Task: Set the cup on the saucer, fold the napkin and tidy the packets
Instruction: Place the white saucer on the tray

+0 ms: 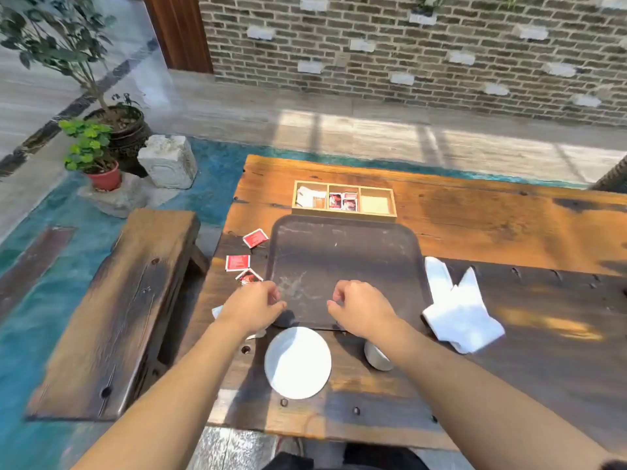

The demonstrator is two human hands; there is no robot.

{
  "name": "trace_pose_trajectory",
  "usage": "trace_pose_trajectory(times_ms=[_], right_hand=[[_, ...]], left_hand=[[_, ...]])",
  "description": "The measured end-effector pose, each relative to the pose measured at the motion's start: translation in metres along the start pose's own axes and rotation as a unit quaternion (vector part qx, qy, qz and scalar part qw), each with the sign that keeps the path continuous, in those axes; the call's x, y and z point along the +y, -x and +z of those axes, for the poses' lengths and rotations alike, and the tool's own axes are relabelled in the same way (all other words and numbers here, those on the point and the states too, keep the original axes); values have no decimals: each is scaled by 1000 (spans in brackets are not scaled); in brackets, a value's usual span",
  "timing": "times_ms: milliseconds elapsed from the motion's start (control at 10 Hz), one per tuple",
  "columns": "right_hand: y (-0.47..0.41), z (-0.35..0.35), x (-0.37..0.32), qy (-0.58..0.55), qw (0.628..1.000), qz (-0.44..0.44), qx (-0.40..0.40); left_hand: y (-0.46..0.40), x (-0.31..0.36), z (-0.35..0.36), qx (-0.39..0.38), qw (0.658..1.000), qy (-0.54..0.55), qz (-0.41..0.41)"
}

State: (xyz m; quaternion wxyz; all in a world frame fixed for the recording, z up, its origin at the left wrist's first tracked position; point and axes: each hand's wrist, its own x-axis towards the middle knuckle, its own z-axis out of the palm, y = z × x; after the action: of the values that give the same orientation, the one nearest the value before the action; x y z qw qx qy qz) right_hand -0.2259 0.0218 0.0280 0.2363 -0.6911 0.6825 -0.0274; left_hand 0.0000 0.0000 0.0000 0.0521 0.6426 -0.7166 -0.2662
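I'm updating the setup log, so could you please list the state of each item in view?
Round white saucer: bare, on table.
Small grey cup: beside saucer, partly hidden.
White cloth napkin: crumpled, unfolded.
Dark rectangular tray: bare.
Red packets: three loose beside tray.
Wooden three-compartment box: middle holds red packets.
Left hand: curled, holding nothing.
Right hand: curled, holding nothing.

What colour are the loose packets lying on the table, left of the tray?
Red with white edges. The loose packets show best in the head view, beside the dark tray.
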Motion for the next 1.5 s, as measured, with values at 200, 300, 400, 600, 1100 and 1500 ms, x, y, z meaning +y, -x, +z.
trace_pose_trajectory(times_ms=[200,300,400,600,1100,1500], right_hand=[[8,44,7,-29,994,45,-95],[7,59,9,-38,987,77,-137],[4,72,12,-31,977,108,-179],[7,96,24,-33,968,139,-204],[-12,107,32,-178,948,189,-185],[-65,53,25,-290,927,203,-124]], left_hand=[[19,-24,46,-56,994,46,-87],[27,-37,65,-59,988,71,-123],[34,-46,79,-59,981,95,-161],[43,-55,106,-65,963,144,-216],[32,-53,98,-32,904,325,-277],[-33,-33,54,17,898,355,-259]])
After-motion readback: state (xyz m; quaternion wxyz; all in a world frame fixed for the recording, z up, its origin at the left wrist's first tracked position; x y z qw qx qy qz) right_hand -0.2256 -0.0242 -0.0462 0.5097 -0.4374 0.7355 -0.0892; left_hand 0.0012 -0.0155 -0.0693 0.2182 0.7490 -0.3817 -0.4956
